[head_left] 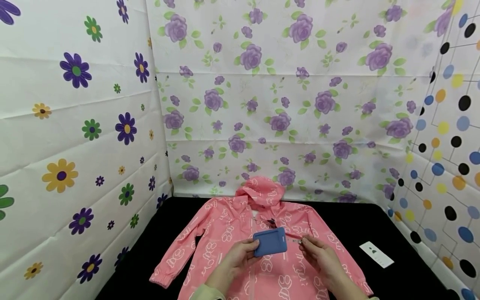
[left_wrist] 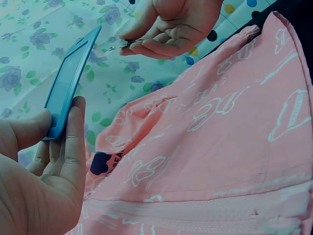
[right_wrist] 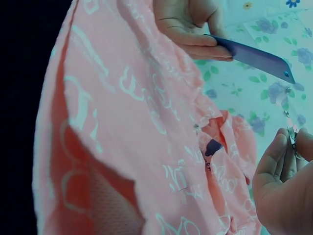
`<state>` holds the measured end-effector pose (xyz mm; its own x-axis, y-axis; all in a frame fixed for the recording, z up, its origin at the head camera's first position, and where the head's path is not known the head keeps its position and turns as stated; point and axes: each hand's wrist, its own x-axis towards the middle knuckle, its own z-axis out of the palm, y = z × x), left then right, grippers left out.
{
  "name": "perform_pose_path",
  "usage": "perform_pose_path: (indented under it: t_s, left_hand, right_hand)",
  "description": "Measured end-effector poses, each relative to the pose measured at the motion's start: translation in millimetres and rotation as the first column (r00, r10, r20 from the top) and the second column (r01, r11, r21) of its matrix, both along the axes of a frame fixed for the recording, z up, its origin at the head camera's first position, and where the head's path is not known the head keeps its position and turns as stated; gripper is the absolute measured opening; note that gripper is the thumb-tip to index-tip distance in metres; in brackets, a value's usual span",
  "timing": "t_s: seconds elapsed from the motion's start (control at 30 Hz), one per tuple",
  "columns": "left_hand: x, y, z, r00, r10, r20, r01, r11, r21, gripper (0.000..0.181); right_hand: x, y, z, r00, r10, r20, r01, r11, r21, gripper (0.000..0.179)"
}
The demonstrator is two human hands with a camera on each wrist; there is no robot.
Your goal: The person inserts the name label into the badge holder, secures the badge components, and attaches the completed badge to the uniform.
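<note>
My left hand (head_left: pixel 240 255) pinches a blue badge holder (head_left: pixel 270 242) by one end, thumb on one face and fingers behind. Seen almost edge-on in the left wrist view, the holder (left_wrist: pixel 73 81) has a framed window. At its far end shows a small slot. To the right, my right hand (head_left: pixel 320 256) pinches a small metal badge clip (right_wrist: pixel 292 136) between thumb and fingertips. From the clip a short clear strap with metal snaps reaches toward the holder's slotted end. Both hands are above a pink hooded jacket (head_left: pixel 213 246) with white printed figures.
The jacket lies spread on a black-covered table (head_left: pixel 345 225), hood toward the back. A white card (head_left: pixel 376 254) with a small dark print lies to its right. Patterned cloth walls (head_left: pixel 262 104) enclose the table at the back and both sides.
</note>
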<state>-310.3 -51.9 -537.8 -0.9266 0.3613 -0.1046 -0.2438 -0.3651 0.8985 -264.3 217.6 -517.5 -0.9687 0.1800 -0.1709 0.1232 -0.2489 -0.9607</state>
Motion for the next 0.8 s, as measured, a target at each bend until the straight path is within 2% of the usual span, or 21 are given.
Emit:
perform_pose_path:
  t_s: [0.13, 0.2, 0.27, 0.43, 0.57, 0.8]
  left_hand:
    - [-0.6, -3.0, -1.1, 1.0, -0.004, 0.013, 0.003, 1.0, 0.016, 0.016]
    - [-1.0, -4.1, -1.7, 1.0, 0.0, 0.02, 0.0, 1.0, 0.021, 0.019]
    - [-2.0, -4.7, -2.2, 1.0, 0.006, 0.03, -0.007, 1.0, 0.026, 0.021]
    - [-4.9, -7.3, -2.1, 0.999, 0.019, 0.032, -0.02, 0.999, 0.029, 0.027]
    - [-7.7, -10.1, -3.0, 0.999, 0.029, 0.025, -0.03, 0.999, 0.034, 0.032]
    - [-9.2, -15.3, -4.1, 0.998, 0.051, 0.021, -0.051, 0.998, 0.036, 0.033]
  right_hand:
    - [-0.3, 2, 1.6, 1.0, -0.008, 0.011, 0.008, 0.999, -0.036, 0.03]
    - [-1.0, 3, 1.2, 1.0, -0.005, 0.01, 0.005, 0.999, -0.041, 0.028]
    - [-1.9, 3, 0.3, 1.0, -0.004, 0.015, 0.004, 0.999, -0.034, 0.031]
    - [-4.9, 4, -3.2, 1.0, 0.009, 0.027, -0.009, 1.0, -0.009, 0.056]
    - [-7.0, 5, -4.6, 0.999, 0.019, 0.031, -0.019, 1.0, 0.014, 0.063]
    - [-11.8, 3, -6.1, 0.999, 0.035, 0.03, -0.036, 0.999, 0.016, 0.041]
